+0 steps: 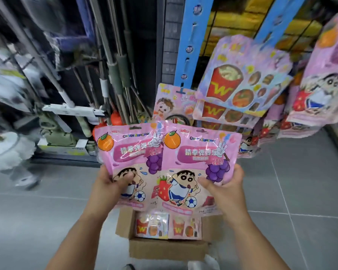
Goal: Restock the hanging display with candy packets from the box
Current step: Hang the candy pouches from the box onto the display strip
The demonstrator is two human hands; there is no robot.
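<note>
Left hand (107, 184) pinches one glossy pink candy packet (129, 152), right hand (226, 188) its overlapping twin (199, 158), fingers presumably behind, over near brown cardboard box (164, 248).

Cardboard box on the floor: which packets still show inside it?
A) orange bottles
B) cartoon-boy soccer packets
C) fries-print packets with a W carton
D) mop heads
C: two fries-print packets lie face up in the cardboard box, while the cartoon-boy soccer packets are held above it, one in the left hand and one in the right hand.
</note>
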